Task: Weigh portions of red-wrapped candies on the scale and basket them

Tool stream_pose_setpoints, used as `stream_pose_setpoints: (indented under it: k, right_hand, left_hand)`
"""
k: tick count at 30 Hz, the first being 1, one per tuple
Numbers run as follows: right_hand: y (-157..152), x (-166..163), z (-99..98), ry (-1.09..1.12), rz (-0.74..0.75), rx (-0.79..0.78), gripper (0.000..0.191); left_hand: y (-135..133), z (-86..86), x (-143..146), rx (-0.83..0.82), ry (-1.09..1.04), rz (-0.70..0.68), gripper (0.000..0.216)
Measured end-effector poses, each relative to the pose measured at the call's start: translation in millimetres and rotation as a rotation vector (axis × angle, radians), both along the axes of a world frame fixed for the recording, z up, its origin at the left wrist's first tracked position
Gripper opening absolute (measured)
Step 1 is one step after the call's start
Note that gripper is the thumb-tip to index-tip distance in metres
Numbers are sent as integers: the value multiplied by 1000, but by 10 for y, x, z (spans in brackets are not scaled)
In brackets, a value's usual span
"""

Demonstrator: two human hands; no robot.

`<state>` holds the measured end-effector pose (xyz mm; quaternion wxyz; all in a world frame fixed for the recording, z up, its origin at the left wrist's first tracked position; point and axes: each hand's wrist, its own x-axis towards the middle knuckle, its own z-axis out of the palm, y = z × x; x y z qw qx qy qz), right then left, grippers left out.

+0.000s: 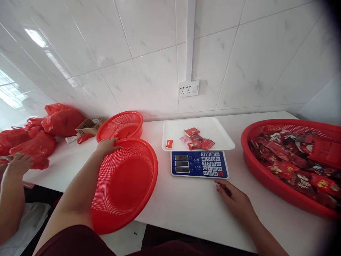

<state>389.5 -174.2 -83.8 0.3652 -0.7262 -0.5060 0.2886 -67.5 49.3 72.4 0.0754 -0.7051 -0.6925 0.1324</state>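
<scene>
My left hand (107,146) is closed at the far rim of a red plastic basket (153,177), thumb along the rim and the other fingers partly hidden. This basket has nothing in it and tilts over the table's front edge. Just behind my fingers, a second red basket (119,119) holds a few red packets. My right hand (234,199) rests on the table, fingers loosely bent and holding nothing, just below a digital scale (199,164). On the scale's white tray (223,140) lie several red wrapped packets (197,140), with a small one (169,143) apart at left.
At right stands a large red basket (250,160) full of red packets. Tied red bags (62,119) and a small cardboard box (90,125) sit at back left. Another person's hand (20,161) reaches in at far left. A socket (189,89) is on the tiled wall.
</scene>
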Motion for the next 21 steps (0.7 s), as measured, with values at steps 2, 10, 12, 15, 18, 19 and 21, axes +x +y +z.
stream_pose_setpoints:
  k: [2, 10, 12, 15, 18, 19, 21]
  right_hand:
    - [-3, 6, -9, -4, 9, 0, 36]
    - [-4, 16, -19, -28, 41, 11, 34]
    - [-6, 16, -13, -25, 44, 16, 34]
    - [-8, 14, 1, -23, 44, 2, 36]
    - [-11, 10, 16, -20, 39, -28, 37]
    - [-13, 7, 20, -17, 36, -36, 37]
    - [-15, 1, 29, -14, 29, -40, 38]
  left_hand:
    - [-88, -33, -11, 6, -2, 32, 64]
    - [-401, -23, -20, -10, -49, 217, 67]
    - [-437, -11, -52, -9, -52, 251, 68]
    - [-442, -12, -138, 10, -63, 331, 72]
    - [-387, -19, -248, 54, -106, 453, 71]
    - [-359, -20, -284, 66, -115, 489, 71]
    - [-296, -17, -342, 78, -118, 534, 69]
